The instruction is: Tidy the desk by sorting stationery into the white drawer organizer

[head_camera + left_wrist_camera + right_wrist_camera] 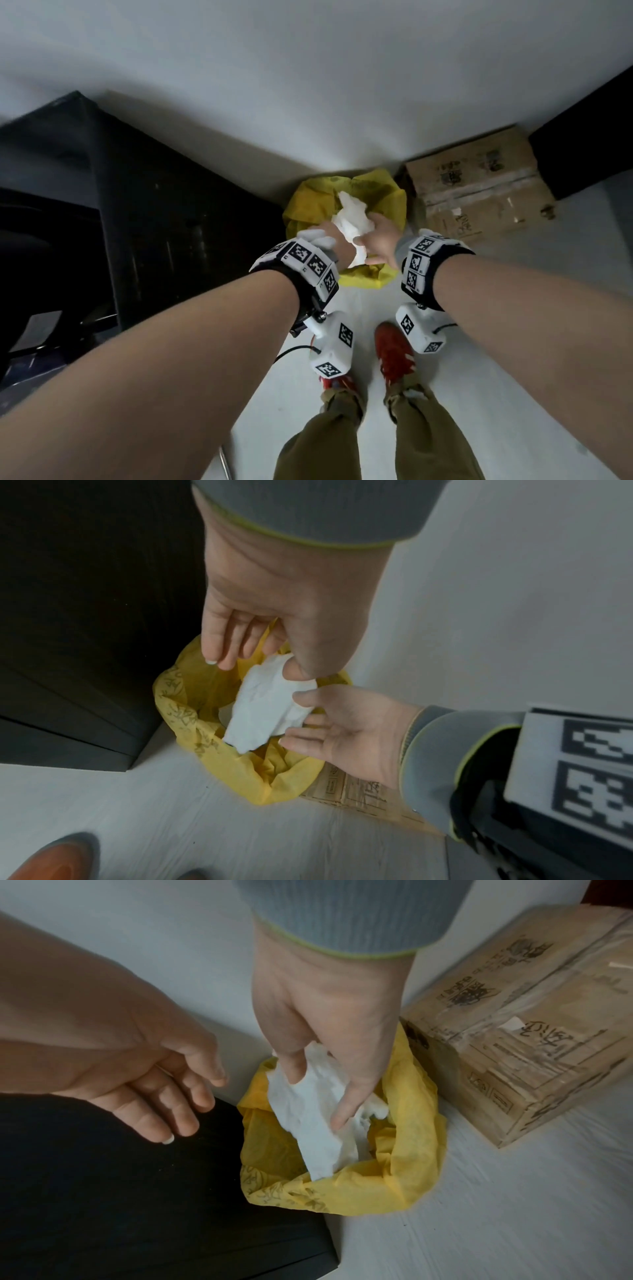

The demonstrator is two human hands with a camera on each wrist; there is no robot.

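Note:
A crumpled white tissue (352, 214) hangs over the open mouth of a bin lined with a yellow bag (308, 202) on the floor. My right hand (316, 1100) pinches the tissue (308, 1115) between thumb and forefinger. In the left wrist view the right hand (294, 718) comes in from the right, with the tissue (263, 710) above the yellow bag (192, 723). My left hand (198, 1104) hovers just left of the tissue with relaxed fingers and holds nothing. No stationery or white drawer organizer is in view.
A taped cardboard box (479, 192) stands against the white wall right of the bin. A dark cabinet (154, 222) stands close on the left, with a black chair (34, 274) beyond it. My feet in red shoes (394, 353) are on the pale floor.

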